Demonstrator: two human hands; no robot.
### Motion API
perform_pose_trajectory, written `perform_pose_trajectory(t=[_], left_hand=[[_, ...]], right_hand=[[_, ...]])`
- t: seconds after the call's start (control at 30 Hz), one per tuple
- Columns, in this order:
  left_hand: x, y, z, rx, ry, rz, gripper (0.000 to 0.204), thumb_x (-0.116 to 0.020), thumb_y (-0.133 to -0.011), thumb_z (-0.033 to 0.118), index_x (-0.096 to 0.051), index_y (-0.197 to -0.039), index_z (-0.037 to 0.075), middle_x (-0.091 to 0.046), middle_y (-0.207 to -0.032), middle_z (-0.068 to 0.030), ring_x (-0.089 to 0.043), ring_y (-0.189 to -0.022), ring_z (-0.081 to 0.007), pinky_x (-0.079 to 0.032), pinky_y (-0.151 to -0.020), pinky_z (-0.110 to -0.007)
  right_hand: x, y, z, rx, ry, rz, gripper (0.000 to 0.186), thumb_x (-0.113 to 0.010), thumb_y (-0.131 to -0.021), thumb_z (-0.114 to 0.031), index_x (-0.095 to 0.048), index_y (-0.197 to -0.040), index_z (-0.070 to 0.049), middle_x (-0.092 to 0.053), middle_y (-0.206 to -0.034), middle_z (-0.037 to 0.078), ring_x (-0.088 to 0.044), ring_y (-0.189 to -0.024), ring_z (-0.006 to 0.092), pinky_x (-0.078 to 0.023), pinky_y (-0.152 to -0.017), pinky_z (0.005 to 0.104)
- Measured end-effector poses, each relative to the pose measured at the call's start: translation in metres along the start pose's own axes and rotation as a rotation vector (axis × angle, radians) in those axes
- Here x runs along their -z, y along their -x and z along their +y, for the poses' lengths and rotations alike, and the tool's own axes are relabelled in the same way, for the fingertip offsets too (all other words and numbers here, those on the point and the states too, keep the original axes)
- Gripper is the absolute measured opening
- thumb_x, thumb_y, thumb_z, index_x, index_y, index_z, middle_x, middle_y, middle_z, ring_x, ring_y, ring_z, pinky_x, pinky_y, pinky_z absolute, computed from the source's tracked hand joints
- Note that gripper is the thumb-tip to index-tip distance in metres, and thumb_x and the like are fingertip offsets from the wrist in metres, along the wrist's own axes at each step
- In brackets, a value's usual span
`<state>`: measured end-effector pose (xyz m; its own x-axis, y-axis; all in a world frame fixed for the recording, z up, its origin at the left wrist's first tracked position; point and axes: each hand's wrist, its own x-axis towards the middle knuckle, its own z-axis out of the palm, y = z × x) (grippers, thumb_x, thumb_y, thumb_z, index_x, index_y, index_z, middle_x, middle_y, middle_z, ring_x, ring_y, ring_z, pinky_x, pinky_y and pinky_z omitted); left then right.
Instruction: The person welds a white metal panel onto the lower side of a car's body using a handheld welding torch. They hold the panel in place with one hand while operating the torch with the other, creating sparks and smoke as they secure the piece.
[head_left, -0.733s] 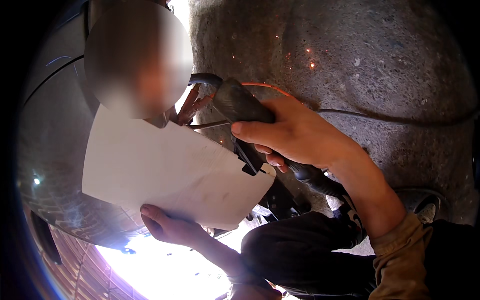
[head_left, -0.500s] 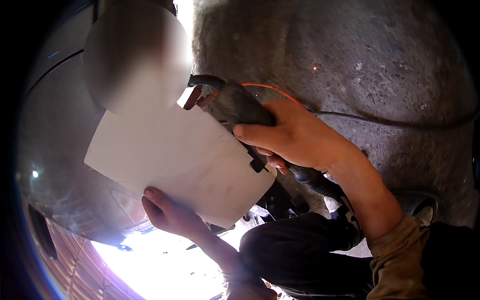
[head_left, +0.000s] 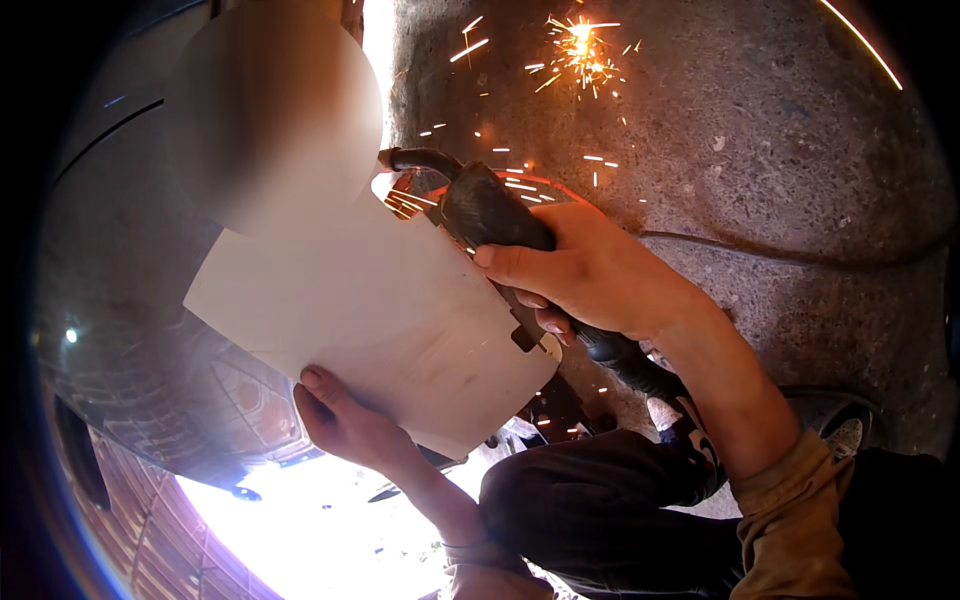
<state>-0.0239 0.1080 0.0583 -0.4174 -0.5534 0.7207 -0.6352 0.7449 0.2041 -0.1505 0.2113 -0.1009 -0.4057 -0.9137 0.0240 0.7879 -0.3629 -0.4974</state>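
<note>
My right hand (head_left: 590, 280) is closed around a black welding torch handle (head_left: 500, 210), whose curved neck (head_left: 425, 160) reaches left to reddish-brown metal (head_left: 400, 190). Sparks spray around that tip. My left hand (head_left: 350, 415) grips the lower edge of a pale, smudged sheet (head_left: 320, 290), thumb on its face and fingers mostly hidden behind. The sheet's upper right edge lies beside the torch, against a dark metal bracket (head_left: 525, 335). A blurred round patch hides what is at the sheet's top.
A glossy grey vehicle panel (head_left: 120, 300) curves along the left. Rough concrete floor (head_left: 760, 120) fills the right, crossed by a black cable (head_left: 720, 243) and an orange lead (head_left: 560, 187). My dark-trousered knee (head_left: 550, 480) is at the bottom, above bright glare.
My left hand and the sheet have moved up and slightly right, the sheet tilting. A bright burst of sparks has appeared at the torch tip and across the floor.
</note>
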Motion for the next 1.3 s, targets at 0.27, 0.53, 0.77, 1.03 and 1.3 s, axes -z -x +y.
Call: perform_pose_trajectory(t=[0.27, 0.53, 0.77, 1.03, 1.3], left_hand=[[0.000, 0.001, -0.003, -0.025, -0.021, -0.013, 0.046, -0.051, -0.099, 0.044, -0.055, -0.084, 0.000, -0.055, -0.075, -0.0021, -0.050, -0.072, -0.0110, -0.043, -0.068, -0.026], [-0.003, 0.004, 0.000, 0.004, -0.054, -0.025, 0.050, -0.051, -0.098, 0.048, -0.056, -0.088, -0.001, -0.058, -0.078, -0.0043, -0.054, -0.075, -0.0130, -0.046, -0.069, -0.028], [-0.003, 0.002, 0.004, 0.002, -0.041, -0.005, 0.053, -0.050, -0.098, 0.051, -0.059, -0.095, -0.002, -0.062, -0.086, -0.0091, -0.057, -0.080, -0.0180, -0.048, -0.072, -0.032], [0.012, -0.002, -0.003, 0.094, -0.075, 0.192, 0.059, -0.047, -0.097, 0.053, -0.061, -0.116, -0.002, -0.062, -0.108, -0.0145, -0.060, -0.095, -0.0248, -0.050, -0.078, -0.037], [0.013, -0.003, -0.001, 0.102, -0.046, 0.193, 0.060, -0.049, -0.096, 0.053, -0.060, -0.118, -0.002, -0.060, -0.110, -0.0158, -0.059, -0.097, -0.0255, -0.051, -0.079, -0.039]], right_hand=[[0.002, 0.002, -0.002, -0.014, 0.032, 0.001, 0.033, -0.061, -0.091, -0.029, -0.055, -0.076, 0.000, -0.050, -0.058, 0.001, -0.050, -0.045, 0.0110, -0.042, -0.043, 0.0286], [0.004, 0.000, 0.001, -0.009, -0.020, -0.008, 0.033, -0.061, -0.092, -0.030, -0.053, -0.074, -0.003, -0.049, -0.061, 0.001, -0.047, -0.046, 0.0086, -0.039, -0.042, 0.0250], [0.005, 0.000, -0.002, -0.029, -0.035, -0.018, 0.032, -0.062, -0.092, -0.030, -0.054, -0.073, -0.005, -0.049, -0.060, -0.001, -0.046, -0.048, 0.0089, -0.038, -0.046, 0.0270], [0.006, 0.001, 0.004, -0.024, -0.141, -0.015, 0.035, -0.065, -0.091, -0.035, -0.056, -0.076, -0.005, -0.047, -0.061, -0.002, -0.046, -0.048, 0.0081, -0.038, -0.046, 0.0262], [0.005, -0.002, 0.001, 0.007, -0.121, 0.025, 0.036, -0.062, -0.090, -0.032, -0.059, -0.073, -0.001, -0.052, -0.056, 0.003, -0.050, -0.045, 0.0107, -0.038, -0.039, 0.0290]])
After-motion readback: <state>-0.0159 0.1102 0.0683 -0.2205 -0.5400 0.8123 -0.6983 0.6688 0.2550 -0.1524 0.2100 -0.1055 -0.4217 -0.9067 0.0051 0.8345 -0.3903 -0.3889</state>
